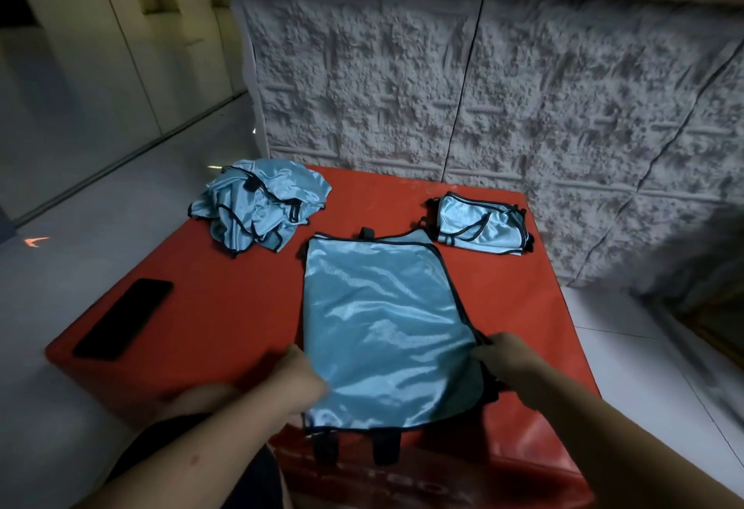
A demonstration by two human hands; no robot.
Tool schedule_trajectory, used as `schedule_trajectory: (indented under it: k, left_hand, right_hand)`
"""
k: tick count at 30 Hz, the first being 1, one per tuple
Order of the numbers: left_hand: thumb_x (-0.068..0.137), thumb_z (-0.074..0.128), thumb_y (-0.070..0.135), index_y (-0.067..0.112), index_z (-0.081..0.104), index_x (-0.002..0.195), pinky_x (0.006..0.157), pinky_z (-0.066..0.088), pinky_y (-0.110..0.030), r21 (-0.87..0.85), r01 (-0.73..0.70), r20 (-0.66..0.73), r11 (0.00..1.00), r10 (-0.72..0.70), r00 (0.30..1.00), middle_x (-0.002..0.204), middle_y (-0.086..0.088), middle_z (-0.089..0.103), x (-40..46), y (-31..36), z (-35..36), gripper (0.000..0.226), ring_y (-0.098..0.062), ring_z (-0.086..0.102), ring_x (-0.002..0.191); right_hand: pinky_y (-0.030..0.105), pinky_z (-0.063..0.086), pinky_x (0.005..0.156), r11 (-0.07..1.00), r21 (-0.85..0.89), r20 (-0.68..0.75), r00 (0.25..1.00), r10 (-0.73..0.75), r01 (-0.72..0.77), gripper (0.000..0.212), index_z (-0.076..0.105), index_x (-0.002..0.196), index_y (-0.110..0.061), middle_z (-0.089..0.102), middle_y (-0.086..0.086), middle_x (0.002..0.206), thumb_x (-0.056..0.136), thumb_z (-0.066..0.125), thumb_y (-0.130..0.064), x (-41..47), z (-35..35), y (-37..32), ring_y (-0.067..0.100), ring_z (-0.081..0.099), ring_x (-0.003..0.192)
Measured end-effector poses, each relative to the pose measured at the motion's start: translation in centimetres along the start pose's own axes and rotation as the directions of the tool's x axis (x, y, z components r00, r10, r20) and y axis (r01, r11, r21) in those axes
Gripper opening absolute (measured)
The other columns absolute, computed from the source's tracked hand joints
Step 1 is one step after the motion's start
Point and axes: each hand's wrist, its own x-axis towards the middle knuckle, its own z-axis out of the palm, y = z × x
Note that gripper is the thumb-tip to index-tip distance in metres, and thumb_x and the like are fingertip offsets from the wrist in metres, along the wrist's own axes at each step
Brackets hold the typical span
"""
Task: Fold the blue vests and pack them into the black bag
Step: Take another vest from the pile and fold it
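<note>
Red tabletop (225,307) against a textured grey wall. Flat blue vest (382,327) lies centred, near edge overhanging; left hand (300,377) and right hand (505,359) pinch its sides. Crumpled vests (257,202) far left; folded vests (481,224) far right; phone (122,319) at left edge.

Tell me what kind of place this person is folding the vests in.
Probably indoors in a home or a storeroom, though that is uncertain. The vests lie on a red padded surface set low on a pale tiled floor, against a wall with textured grey-white panels. A panelled door or cupboard front stands to the left.
</note>
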Motion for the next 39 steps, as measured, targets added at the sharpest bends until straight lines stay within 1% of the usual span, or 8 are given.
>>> schedule_trajectory:
  k: [4, 9, 13, 17, 20, 24, 30, 39]
  left_hand:
    - [0.056, 0.073, 0.019, 0.02, 0.04, 0.128, 0.073, 0.063, -0.041, -0.143, -0.056, 0.049, 0.988, 0.064, 0.997, 0.118, -0.005, 0.06, -2.9, -0.6, 0.6, 0.078, -0.022, 0.066, 0.096]
    - [0.065, 0.07, 0.024, 0.071, 0.019, 0.136, 0.058, 0.061, -0.036, -0.227, -0.092, 0.233, 0.969, 0.146, 0.961, 0.13, 0.012, 0.056, -5.3, -1.0, -0.1, 0.099, -0.017, 0.067, 0.1]
    - [0.088, 0.064, 0.004, 0.037, 0.061, 0.115, 0.068, 0.064, -0.048, -0.23, -0.128, 0.229, 0.965, 0.181, 0.957, 0.115, -0.006, 0.058, -5.3, -1.2, -0.8, 0.043, -0.019, 0.063, 0.085]
    - [0.088, 0.072, 0.008, 0.009, 0.074, 0.096, 0.062, 0.06, -0.035, -0.28, -0.122, 0.216, 0.952, 0.187, 0.958, 0.102, -0.012, 0.062, -5.7, -1.8, -2.3, 0.008, -0.022, 0.063, 0.085]
    - [0.085, 0.078, 0.01, -0.002, 0.075, 0.095, 0.066, 0.059, -0.039, -0.367, -0.033, 0.279, 0.929, 0.144, 0.95, 0.09, -0.017, 0.072, -6.5, -2.4, -4.1, 0.016, -0.024, 0.069, 0.08]
    - [0.082, 0.079, 0.004, -0.011, 0.074, 0.092, 0.065, 0.058, -0.04, -0.453, 0.044, 0.363, 0.89, 0.14, 0.921, 0.083, -0.022, 0.071, -6.1, -2.4, -6.5, 0.019, -0.029, 0.07, 0.073]
    - [0.076, 0.077, 0.012, 0.001, 0.074, 0.098, 0.05, 0.051, -0.029, -0.626, 0.128, 0.347, 0.769, 0.127, 0.929, 0.086, -0.019, 0.066, -1.3, 0.9, -7.2, 0.025, -0.024, 0.064, 0.068]
    - [0.101, 0.053, 0.009, 0.002, 0.061, 0.084, 0.038, 0.05, -0.019, -0.759, 0.32, 0.361, 0.567, -0.042, 0.932, 0.053, -0.008, 0.06, 9.2, 7.3, -6.3, 0.019, -0.012, 0.058, 0.038]
  right_hand:
    - [0.045, 0.061, 0.062, 0.983, 0.167, 0.139, 0.989, 0.056, -0.079, 0.018, 0.07, 0.102, -0.002, 0.076, 0.021, 0.089, 0.085, 0.073, -0.006, -2.5, 0.3, 0.3, 0.039, 0.075, 0.08]
    - [0.044, 0.061, 0.056, 0.99, 0.141, 0.159, 0.987, 0.006, -0.029, 0.042, 0.064, 0.114, -0.012, 0.073, 0.016, 0.09, 0.081, 0.061, 0.013, -3.9, 0.0, 0.9, 0.029, 0.071, 0.066]
    - [0.042, 0.058, 0.053, 0.974, 0.218, 0.012, 0.998, -0.06, 0.056, 0.087, 0.048, 0.132, -0.047, 0.068, 0.02, 0.09, 0.078, 0.063, 0.019, -4.6, -0.4, 1.0, 0.028, 0.062, 0.058]
    - [0.051, 0.059, 0.057, 0.978, 0.176, -0.012, 0.994, -0.111, 0.111, 0.048, 0.072, 0.115, -0.018, 0.068, 0.018, 0.083, 0.078, 0.066, 0.012, -7.2, -0.9, 0.0, 0.027, 0.062, 0.055]
    - [0.05, 0.06, 0.062, 0.992, 0.122, 0.123, 0.992, -0.019, 0.004, 0.016, 0.08, 0.083, -0.001, 0.067, 0.021, 0.069, 0.075, 0.07, 0.009, -9.7, -1.8, -0.3, 0.03, 0.061, 0.051]
    - [0.032, 0.055, 0.054, 0.999, 0.04, 0.303, 0.953, 0.021, -0.035, 0.012, 0.081, 0.077, 0.002, 0.072, 0.022, 0.069, 0.078, 0.07, 0.009, -11.9, -3.0, -2.0, 0.03, 0.065, 0.052]
    - [0.027, 0.048, 0.045, 0.927, 0.327, 0.317, 0.945, 0.075, -0.183, 0.011, 0.073, 0.083, 0.008, 0.061, 0.023, 0.068, 0.087, 0.067, -0.001, -7.2, -2.7, -4.8, 0.026, 0.053, 0.049]
    - [0.02, 0.042, 0.033, 0.81, 0.486, 0.336, 0.926, 0.172, -0.327, 0.026, 0.056, 0.074, -0.009, 0.045, 0.004, 0.049, 0.099, 0.056, -0.015, 5.8, -2.9, -8.9, 0.011, 0.044, 0.034]
